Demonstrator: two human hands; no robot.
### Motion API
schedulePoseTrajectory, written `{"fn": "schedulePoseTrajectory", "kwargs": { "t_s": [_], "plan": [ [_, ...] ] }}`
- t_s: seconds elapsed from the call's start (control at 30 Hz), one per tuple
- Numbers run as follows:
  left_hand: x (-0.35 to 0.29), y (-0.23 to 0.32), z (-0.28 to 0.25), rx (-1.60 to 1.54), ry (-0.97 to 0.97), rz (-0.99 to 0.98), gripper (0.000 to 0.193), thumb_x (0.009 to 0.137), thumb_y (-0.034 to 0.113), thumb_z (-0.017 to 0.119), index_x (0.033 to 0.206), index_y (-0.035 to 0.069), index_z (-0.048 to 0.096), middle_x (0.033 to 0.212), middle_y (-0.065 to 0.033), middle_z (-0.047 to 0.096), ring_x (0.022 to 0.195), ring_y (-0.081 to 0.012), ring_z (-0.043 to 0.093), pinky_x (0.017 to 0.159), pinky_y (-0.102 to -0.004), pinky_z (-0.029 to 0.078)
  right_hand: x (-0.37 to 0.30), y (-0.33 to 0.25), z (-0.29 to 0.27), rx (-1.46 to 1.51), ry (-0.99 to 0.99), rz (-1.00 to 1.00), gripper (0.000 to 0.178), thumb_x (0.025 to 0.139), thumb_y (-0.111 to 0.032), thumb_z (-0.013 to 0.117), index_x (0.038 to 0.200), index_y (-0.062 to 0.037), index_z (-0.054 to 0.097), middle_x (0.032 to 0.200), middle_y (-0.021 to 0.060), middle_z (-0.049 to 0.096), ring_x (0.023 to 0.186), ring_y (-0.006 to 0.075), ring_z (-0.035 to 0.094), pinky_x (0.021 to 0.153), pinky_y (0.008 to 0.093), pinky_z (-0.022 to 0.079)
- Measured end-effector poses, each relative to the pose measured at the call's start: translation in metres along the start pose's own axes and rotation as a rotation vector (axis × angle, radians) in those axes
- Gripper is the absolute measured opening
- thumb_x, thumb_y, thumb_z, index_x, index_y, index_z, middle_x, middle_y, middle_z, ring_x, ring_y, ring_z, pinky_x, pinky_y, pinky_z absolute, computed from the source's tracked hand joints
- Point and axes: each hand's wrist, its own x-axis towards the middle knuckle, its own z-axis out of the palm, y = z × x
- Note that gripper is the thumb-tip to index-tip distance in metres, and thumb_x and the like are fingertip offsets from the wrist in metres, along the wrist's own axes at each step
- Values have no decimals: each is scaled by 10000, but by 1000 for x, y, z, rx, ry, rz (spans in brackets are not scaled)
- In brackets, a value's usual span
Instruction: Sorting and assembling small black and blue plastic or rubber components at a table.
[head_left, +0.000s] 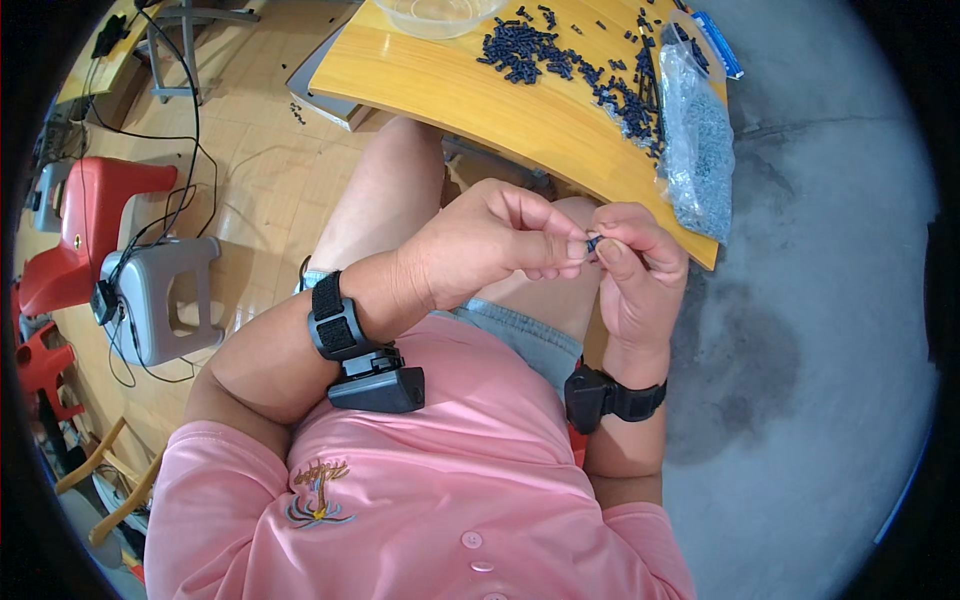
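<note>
My left hand (500,242) and my right hand (640,262) meet in front of me, above my lap. Between the two pinched sets of fingertips is a small dark blue plastic piece (594,243). Both hands touch it, and the fingers cover most of it, so its exact kind is unclear. Many similar small dark pieces (522,50) lie in a loose pile on the yellow wooden table (420,75) beyond my hands. More of them spread toward a clear plastic bag (697,140) at the table's right side.
A clear round plastic tub (440,14) stands at the table's far edge. Under the table's left corner is an open box (330,90). To my left are a red stool (85,225) and a grey stool (160,300), with black cables (200,150) hanging over them.
</note>
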Motion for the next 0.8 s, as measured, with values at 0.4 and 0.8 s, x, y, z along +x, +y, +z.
{"fn": "schedulePoseTrajectory", "kwargs": {
  "t_s": [0.4, 0.8],
  "plan": [
    [-2, 1, 3, 57, -5, 42, 168, 831, 32, 648, 991, -16, 664, 867, -83, 682, 792, -118, 641, 752, -239, 521, 9, 10, -9, 187, -135, 99, 133, 733, -15, 710, 861, -15, 676, 917, 95, 568, 828, 154, 548, 713, 248, 458],
    [-3, 13, 2, 68, 176, 114, 177, 827, 106, 651, 946, -23, 673, 823, -64, 672, 753, -102, 608, 709, -227, 481, 6, -2, 16, -459, -2, -119, 270, 719, -5, 699, 983, -21, 646, 973, 96, 582, 843, 156, 559, 710, 260, 445]
  ]
}}
